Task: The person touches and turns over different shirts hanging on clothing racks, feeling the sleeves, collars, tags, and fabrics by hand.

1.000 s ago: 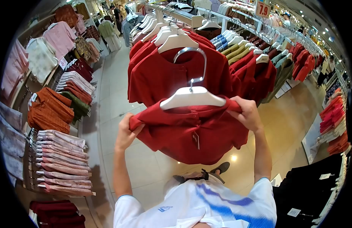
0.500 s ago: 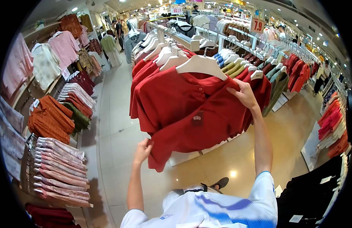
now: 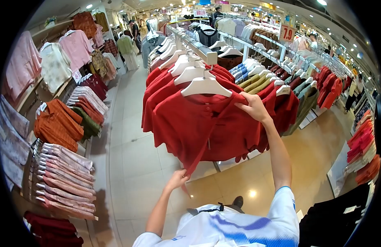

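A red shirt [image 3: 190, 127] hangs on a white hanger [image 3: 207, 86] at the near end of the rack. Low on the shirt, my left hand [image 3: 178, 179] pinches its hem, and the cloth stretches down to it in a taut diagonal fold. My right hand [image 3: 254, 107] grips the same shirt at its shoulder, to the right of the hanger. Buttons show below the neckline. Behind it hang several more red shirts [image 3: 151, 103] on white hangers.
The metal rack rail [image 3: 194, 46] runs away from me, with a 7.9 price sign [image 3: 286, 33] at right. Folded pink garments [image 3: 67, 181] and an orange shirt [image 3: 58, 123] hang on the left wall. Black clothes [image 3: 334, 210] lie at lower right. A person [image 3: 313, 42] stands far back.
My left hand has moved right and down, drawing the hem towards the middle. The shirt and hanger have shifted left and lower, and the dark tag on its front no longer shows.
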{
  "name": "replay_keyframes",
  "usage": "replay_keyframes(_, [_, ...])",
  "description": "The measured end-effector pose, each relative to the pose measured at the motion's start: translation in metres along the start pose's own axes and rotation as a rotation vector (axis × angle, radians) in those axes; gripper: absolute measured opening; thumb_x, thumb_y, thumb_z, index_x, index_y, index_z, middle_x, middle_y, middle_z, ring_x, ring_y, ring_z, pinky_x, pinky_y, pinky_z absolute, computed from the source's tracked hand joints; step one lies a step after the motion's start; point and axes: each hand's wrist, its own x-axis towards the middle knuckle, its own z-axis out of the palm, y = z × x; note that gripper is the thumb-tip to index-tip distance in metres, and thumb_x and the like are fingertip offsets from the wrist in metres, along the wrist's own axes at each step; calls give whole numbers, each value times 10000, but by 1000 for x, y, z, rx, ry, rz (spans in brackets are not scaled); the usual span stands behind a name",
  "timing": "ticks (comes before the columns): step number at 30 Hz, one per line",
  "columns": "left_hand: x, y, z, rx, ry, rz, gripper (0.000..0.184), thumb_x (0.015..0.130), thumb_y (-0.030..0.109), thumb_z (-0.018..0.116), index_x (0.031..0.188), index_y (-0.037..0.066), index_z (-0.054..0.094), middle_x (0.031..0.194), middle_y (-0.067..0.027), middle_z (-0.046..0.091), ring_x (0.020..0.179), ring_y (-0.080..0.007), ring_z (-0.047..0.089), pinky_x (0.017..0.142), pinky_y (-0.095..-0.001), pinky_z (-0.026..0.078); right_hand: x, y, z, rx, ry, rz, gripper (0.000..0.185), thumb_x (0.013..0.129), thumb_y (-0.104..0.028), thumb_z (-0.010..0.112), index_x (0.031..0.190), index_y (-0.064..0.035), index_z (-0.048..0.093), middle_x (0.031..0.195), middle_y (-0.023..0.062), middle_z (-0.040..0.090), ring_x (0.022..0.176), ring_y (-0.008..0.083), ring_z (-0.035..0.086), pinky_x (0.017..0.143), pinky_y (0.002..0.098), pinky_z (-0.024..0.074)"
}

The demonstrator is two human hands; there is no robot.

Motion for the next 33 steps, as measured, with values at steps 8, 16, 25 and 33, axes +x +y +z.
replay_keyframes(8, [14,11,51,-49,153,-54,173,768,98,584,877,-33,561,771,-190,581,630,-288,577,578,-360,462,19,26,5,-30,-16,-23,272,794,-234,665,949,-26,583,798,186,612,753,360,590,650,390,445])
replay_keyframes(16, [6,31,90,-28,331,-207,178,811,121,587,788,-33,501,676,-118,482,612,-175,456,560,-316,405,-21,61,8,84,174,-37,425,760,-191,699,1120,-44,527,1034,176,597,939,359,578,795,398,469])
replay_keyframes(25, [10,32,115,19,671,-493,181,860,152,571,831,-25,549,725,-160,569,666,-255,575,602,-353,456,-98,140,60,250,-18,353,194,826,-79,629,961,49,573,805,105,631,697,116,531,670,270,455])
replay_keyframes(33, [30,29,137,-92,944,-574,201,933,135,451,809,-20,481,721,-141,525,655,-210,441,637,-328,407,-110,175,55,666,118,280,160,916,-104,496,902,39,565,652,103,498,611,92,429,559,266,390])
